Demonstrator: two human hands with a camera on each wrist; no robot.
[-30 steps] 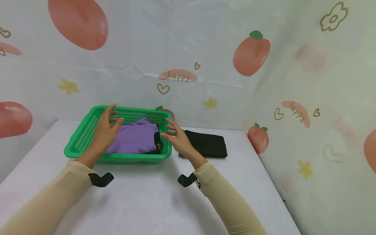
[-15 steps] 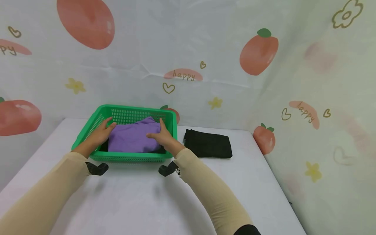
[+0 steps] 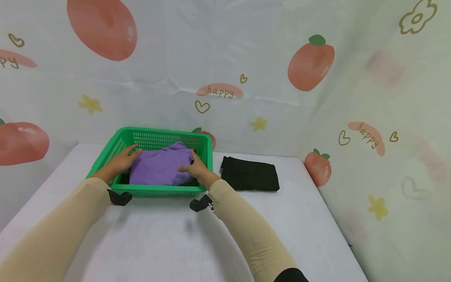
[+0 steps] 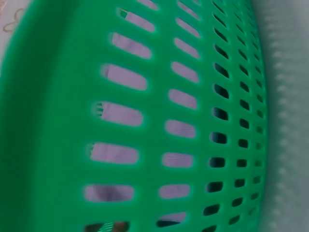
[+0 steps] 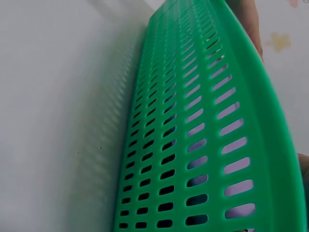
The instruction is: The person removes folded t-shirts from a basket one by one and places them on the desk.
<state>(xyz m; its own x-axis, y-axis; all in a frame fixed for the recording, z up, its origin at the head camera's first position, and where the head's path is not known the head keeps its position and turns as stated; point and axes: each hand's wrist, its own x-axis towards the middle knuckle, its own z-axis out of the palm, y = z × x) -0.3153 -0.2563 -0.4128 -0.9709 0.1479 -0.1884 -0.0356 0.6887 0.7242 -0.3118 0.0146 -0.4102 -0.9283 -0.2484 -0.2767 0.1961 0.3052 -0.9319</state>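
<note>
A rumpled purple cloth (image 3: pixel 160 167) is lying inside a green plastic basket (image 3: pixel 158 188), the left hand (image 3: pixel 122 161) and right hand (image 3: pixel 199 170) reaching to its sides; whether they are gripping, I cannot tell. Only wrist views are showing purple through slots (image 4: pixel 116 153). A folded black cloth (image 3: pixel 250 174) is sharing the white counter (image 3: pixel 155 243) before a fruit-printed backdrop (image 3: pixel 260 47).

Long beige sleeves (image 3: pixel 251 231), curved black wrist pieces (image 3: pixel 201 204), bare hands (image 3: pixel 121 161)
</note>
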